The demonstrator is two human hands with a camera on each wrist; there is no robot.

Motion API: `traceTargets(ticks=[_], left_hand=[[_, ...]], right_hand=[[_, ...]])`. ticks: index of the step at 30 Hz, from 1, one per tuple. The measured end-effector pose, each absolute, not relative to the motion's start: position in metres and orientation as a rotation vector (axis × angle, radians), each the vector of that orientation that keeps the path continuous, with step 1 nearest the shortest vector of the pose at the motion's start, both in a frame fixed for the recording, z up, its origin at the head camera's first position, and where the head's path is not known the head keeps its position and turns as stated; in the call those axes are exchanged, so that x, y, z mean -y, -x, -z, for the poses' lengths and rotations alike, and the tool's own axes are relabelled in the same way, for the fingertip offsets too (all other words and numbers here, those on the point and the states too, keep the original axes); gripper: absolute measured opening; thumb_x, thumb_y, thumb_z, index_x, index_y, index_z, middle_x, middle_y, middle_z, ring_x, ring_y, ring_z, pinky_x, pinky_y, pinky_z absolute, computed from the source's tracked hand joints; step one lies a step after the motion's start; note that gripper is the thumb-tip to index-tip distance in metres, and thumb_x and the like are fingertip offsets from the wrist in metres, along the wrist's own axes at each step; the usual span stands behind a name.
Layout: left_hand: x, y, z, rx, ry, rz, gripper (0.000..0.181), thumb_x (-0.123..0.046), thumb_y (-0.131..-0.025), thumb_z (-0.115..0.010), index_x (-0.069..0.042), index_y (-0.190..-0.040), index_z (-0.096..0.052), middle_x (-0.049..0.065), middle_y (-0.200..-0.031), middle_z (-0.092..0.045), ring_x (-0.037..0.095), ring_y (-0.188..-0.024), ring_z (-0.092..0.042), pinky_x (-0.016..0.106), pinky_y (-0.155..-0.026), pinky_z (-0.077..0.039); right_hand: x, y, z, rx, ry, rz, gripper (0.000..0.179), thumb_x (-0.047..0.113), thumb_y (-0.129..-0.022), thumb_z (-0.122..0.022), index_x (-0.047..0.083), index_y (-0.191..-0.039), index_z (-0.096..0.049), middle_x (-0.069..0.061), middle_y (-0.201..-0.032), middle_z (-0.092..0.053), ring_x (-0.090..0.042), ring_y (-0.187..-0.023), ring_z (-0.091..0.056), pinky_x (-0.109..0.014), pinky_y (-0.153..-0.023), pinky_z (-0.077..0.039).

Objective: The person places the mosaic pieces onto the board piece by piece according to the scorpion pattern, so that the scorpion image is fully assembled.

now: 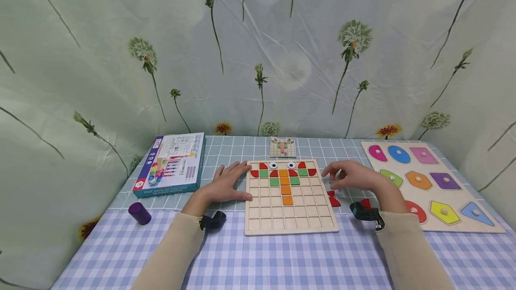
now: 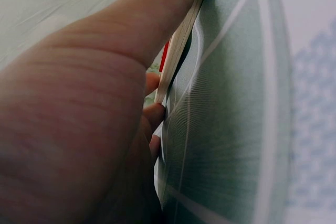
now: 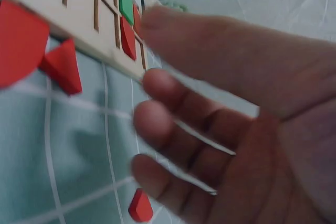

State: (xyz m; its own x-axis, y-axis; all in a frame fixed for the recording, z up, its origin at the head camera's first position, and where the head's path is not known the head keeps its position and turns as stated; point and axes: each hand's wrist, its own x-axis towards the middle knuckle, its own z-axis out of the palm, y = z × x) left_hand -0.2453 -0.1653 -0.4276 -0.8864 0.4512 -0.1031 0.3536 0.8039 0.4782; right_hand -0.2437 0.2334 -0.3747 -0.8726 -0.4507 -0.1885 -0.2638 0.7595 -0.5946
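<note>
A wooden grid board (image 1: 266, 225) lies mid-table, with red, green and orange pieces and two eye pieces (image 1: 291, 164) in its upper rows. An orange column (image 1: 285, 189) runs down its middle. My left hand (image 1: 227, 187) rests on the board's left edge, thumb and fingers spread. In the left wrist view the thumb (image 2: 157, 9) lies along the board's side. Beside the right edge hovers my right hand (image 1: 356, 176), fingers loosely bent and nothing between them. Loose red pieces (image 3: 21, 45) lie on the cloth below it, including a small one (image 3: 140, 205) near the fingertips.
A small pattern card (image 1: 276, 152) sits behind the board. At the left are a flat puzzle box (image 1: 177, 160) and a purple cylinder (image 1: 139, 213). A wooden shape board (image 1: 437, 171) with knobbed pieces occupies the right. Another red piece (image 1: 365, 203) shows by the right wrist.
</note>
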Motion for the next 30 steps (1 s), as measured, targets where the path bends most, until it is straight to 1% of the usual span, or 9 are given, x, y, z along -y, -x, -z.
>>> traceTargets(ticks=[6, 10, 13, 19, 26, 30], left_hand=[[0.165, 0.244, 0.426, -2.780, -0.624, -0.675, 0.097, -0.060, -0.079, -0.076, -0.024, -0.157, -0.032, 0.003, -0.168, -0.021, 0.029, -0.158, -0.009, 0.064, -0.123, 0.003], [0.164, 0.243, 0.425, -2.778, -0.624, -0.674, 0.096, -0.060, -0.080, -0.075, -0.023, -0.157, -0.032, 0.003, -0.168, -0.021, 0.029, -0.158, -0.009, 0.064, -0.123, 0.003], [0.163, 0.243, 0.424, -2.778, -0.625, -0.668, 0.096, -0.060, -0.080, -0.075, -0.023, -0.157, -0.031, 0.003, -0.169, -0.021, 0.029, -0.158, -0.009, 0.063, -0.123, 0.003], [0.163, 0.243, 0.423, -2.777, -0.625, -0.665, 0.096, -0.060, -0.080, -0.075, -0.023, -0.157, -0.031, 0.003, -0.169, -0.020, 0.029, -0.158, -0.008, 0.063, -0.123, 0.003], [0.164, 0.243, 0.424, -2.771, -0.626, -0.675, 0.096, -0.060, -0.080, -0.075, -0.023, -0.157, -0.032, 0.003, -0.169, -0.020, 0.029, -0.158, -0.008, 0.064, -0.123, 0.003], [0.164, 0.243, 0.424, -2.768, -0.623, -0.680, 0.096, -0.059, -0.080, -0.076, -0.023, -0.157, -0.032, 0.003, -0.168, -0.021, 0.029, -0.158, -0.008, 0.064, -0.123, 0.003]], right_hand=[[-0.238, 0.242, 0.382, -2.531, 0.510, 0.776, 0.044, 0.016, -0.075, -0.086, 0.012, -0.112, -0.063, -0.006, -0.096, -0.056, -0.021, -0.088, -0.052, -0.030, -0.070, -0.050], [-0.235, 0.240, 0.384, -2.503, 0.447, 0.704, 0.055, 0.021, -0.067, -0.092, 0.015, -0.112, -0.060, -0.005, -0.096, -0.055, -0.021, -0.093, -0.050, -0.031, -0.071, -0.049], [-0.232, 0.239, 0.385, -2.520, 0.439, 0.647, 0.060, 0.023, -0.064, -0.093, 0.017, -0.111, -0.058, -0.005, -0.097, -0.055, -0.021, -0.095, -0.050, -0.031, -0.072, -0.049], [-0.227, 0.238, 0.385, -2.534, 0.489, 0.616, 0.055, 0.020, -0.067, -0.091, 0.015, -0.109, -0.056, -0.005, -0.096, -0.054, -0.021, -0.093, -0.049, -0.031, -0.071, -0.047], [-0.230, 0.241, 0.388, -2.561, 0.492, 0.683, 0.040, 0.011, -0.074, -0.084, 0.016, -0.106, -0.061, -0.005, -0.089, -0.054, -0.020, -0.088, -0.051, -0.030, -0.069, -0.046], [-0.231, 0.243, 0.389, -2.607, 0.485, 0.718, 0.036, 0.008, -0.079, -0.080, 0.013, -0.109, -0.063, -0.005, -0.088, -0.056, -0.019, -0.086, -0.053, -0.029, -0.071, -0.047]])
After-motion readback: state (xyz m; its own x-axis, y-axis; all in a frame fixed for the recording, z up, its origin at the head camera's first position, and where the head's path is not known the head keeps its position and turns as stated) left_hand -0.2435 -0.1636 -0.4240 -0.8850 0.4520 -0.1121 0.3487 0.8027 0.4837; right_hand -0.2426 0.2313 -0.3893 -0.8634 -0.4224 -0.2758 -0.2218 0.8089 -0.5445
